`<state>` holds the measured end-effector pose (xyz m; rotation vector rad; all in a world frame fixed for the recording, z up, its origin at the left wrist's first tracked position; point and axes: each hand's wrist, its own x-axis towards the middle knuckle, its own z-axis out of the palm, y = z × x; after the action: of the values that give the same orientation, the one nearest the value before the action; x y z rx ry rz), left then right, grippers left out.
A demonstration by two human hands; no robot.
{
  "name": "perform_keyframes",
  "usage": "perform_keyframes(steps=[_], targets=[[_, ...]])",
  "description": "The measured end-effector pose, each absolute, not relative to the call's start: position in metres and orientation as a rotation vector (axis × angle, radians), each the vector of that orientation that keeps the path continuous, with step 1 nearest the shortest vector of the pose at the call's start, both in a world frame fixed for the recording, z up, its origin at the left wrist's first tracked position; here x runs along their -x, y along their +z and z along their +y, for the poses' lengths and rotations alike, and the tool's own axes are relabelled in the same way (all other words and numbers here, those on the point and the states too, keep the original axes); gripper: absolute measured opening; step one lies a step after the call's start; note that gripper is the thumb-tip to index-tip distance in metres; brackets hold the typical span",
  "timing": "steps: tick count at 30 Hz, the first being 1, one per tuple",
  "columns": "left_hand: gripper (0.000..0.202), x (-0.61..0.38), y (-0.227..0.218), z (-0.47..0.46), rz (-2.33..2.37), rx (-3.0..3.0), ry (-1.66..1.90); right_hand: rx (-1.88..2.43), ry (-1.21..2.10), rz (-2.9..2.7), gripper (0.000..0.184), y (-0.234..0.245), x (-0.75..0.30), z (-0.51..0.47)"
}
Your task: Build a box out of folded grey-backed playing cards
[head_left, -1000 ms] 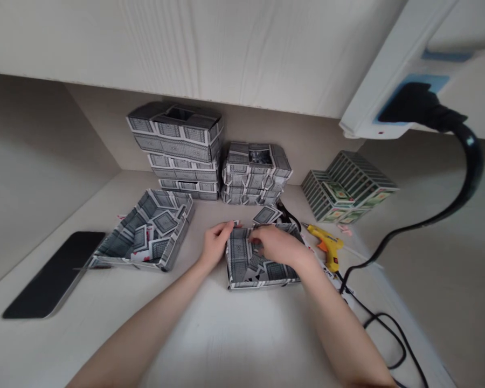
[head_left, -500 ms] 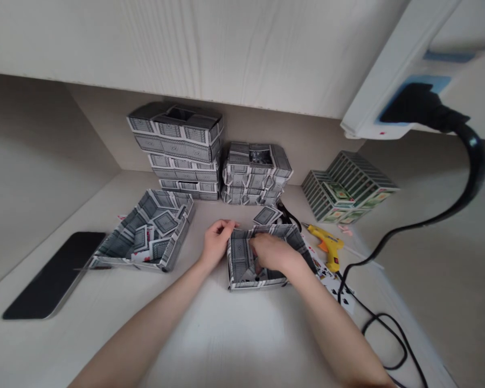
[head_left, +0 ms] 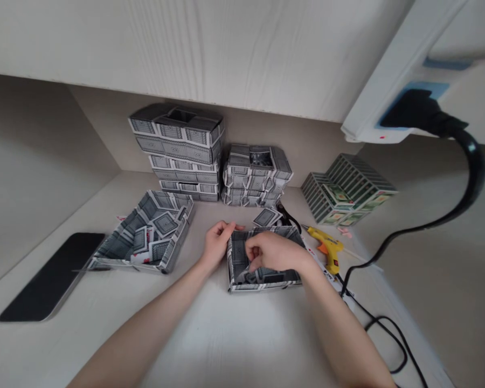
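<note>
An open box built of grey-backed playing cards [head_left: 237, 258] sits on the table in front of me. My left hand [head_left: 217, 245] grips its far left corner, thumb and fingers closed on the wall. Over the inside of the box hangs my right hand [head_left: 269, 250], fingers curled and thumb near the fingertips. Whatever it pinches, if anything, is hidden by the fingers. Beneath that hand, a few folded cards [head_left: 246, 276] lie at the box's near side. Just behind the box is a loose card [head_left: 265, 216], partly over black-handled scissors [head_left: 290, 217].
Another card box [head_left: 172, 253] with loose cards stands left, beside a dark phone [head_left: 50, 277]. Behind rise card-box stacks [head_left: 189, 153] [head_left: 254, 180]. Right are a yellow glue gun [head_left: 326, 248], green card packs [head_left: 347, 188] and a black cable [head_left: 396, 231]. A white panel [head_left: 234, 54] overhangs.
My right hand has lifted a little from the box's floor, and its curled fingers now show more. My left hand stays at the corner.
</note>
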<state>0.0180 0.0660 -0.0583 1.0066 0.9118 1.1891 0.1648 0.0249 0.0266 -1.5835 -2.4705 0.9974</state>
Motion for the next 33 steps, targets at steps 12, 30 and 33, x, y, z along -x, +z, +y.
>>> perform_keyframes(steps=[12,30,33], targets=[[0.022,-0.011,-0.054,0.060,0.984,-1.244,1.218,1.478,0.840,-2.068,0.021,0.058,-0.184,0.018],[0.022,-0.010,-0.053,0.060,0.816,-1.007,1.199,1.156,1.271,-1.408,0.027,0.055,-0.180,0.024],[0.021,-0.012,-0.054,0.060,0.854,-1.014,1.218,1.288,0.933,-1.512,0.023,0.047,-0.179,0.029]])
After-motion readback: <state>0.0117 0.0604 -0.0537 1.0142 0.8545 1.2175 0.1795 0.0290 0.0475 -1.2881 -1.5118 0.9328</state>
